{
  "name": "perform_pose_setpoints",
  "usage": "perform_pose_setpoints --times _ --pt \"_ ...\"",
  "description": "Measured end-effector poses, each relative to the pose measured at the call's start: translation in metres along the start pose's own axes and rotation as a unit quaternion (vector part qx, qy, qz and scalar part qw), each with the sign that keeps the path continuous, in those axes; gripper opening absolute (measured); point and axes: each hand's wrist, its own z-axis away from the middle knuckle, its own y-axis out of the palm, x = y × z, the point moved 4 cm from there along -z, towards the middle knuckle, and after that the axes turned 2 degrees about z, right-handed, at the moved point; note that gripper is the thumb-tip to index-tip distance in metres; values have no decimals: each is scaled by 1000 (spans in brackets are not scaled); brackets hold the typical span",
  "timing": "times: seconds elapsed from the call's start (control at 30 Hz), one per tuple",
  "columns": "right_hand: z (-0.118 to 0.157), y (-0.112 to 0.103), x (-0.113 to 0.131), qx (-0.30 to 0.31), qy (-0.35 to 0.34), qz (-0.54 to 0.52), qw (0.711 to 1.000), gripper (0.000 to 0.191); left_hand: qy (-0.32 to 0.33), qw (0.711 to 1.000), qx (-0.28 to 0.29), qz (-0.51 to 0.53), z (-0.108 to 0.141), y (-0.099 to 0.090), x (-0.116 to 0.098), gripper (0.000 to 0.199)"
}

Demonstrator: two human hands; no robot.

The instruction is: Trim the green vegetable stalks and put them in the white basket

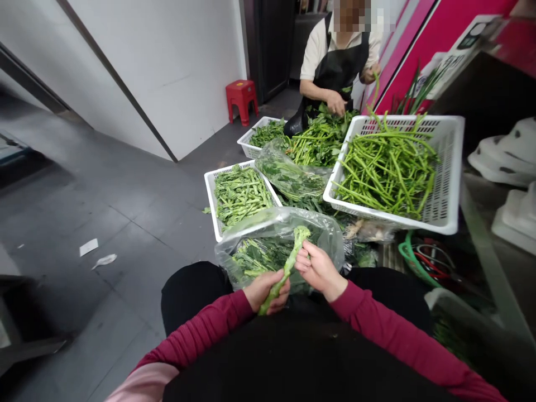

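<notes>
A long green broccolini stalk [288, 265] slants between my two hands above my lap, its budded head pointing up and away. Wrapped round the thick lower end of the stalk is my left hand [268, 287]. My right hand [316, 267] pinches the stalk just below the head. Beneath and beyond both hands lies a clear plastic bag [324, 223] holding more leafy stalks. Just past the bag, on the left, a white basket [212, 209] is filled with cut green stalks [243, 195].
A large white basket [450, 173] of long thin green stems [389, 173] stands at right. Opposite me a person in a dark apron [341, 67] handles leafy greens [320, 137]. A red stool [242, 100] is by the wall. A green basket [412, 262] holds cables.
</notes>
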Motion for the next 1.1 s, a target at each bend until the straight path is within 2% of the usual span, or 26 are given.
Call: perform_pose_setpoints --times 0.13,0.2,0.27,0.3,0.33,0.4,0.47,0.5,0.57,0.67,0.77,0.83,0.9,1.0,1.1 --pt "13 -6 -16 9 169 23 985 18 18 998 -45 -48 2 -2 -2 42" --pt "22 -7 -33 46 254 80 963 15 34 991 -112 -70 0 -7 -9 43" --pt "25 -10 -45 68 282 145 946 12 55 969 -190 -146 -4 -13 -20 44" --pt "22 -13 -45 59 249 173 951 11 64 948 -223 -216 -5 -15 -25 43" --pt "17 -16 -40 38 186 200 961 10 70 916 -253 -303 -6 -16 -30 40" --pt "7 -22 -18 -16 18 249 968 11 69 819 -307 -481 -8 -18 -35 33" --pt "2 -26 6 -48 -107 289 950 11 43 716 -353 -601 -7 -20 -36 25" --pt "0 -26 14 -51 -133 305 942 12 19 680 -366 -635 -7 -21 -34 22" --pt "-2 -26 24 -47 -142 320 936 16 -28 642 -374 -669 -6 -24 -30 21" --pt "-1 -26 26 -62 -131 307 940 23 -46 627 -372 -683 -3 -24 -26 24" --pt "0 -26 21 -89 -132 304 939 26 -17 628 -375 -682 1 -21 -22 28" --pt "-1 -25 18 -87 -140 301 939 23 8 628 -379 -680 3 -20 -19 29" --pt "-3 -26 16 -79 -139 264 951 18 41 630 -384 -674 5 -20 -16 30" --pt "-9 -33 14 -78 -74 165 980 12 90 645 -397 -647 7 -22 -16 29" --pt "-15 -38 13 -56 28 74 995 12 113 684 -410 -592 8 -25 -18 26"
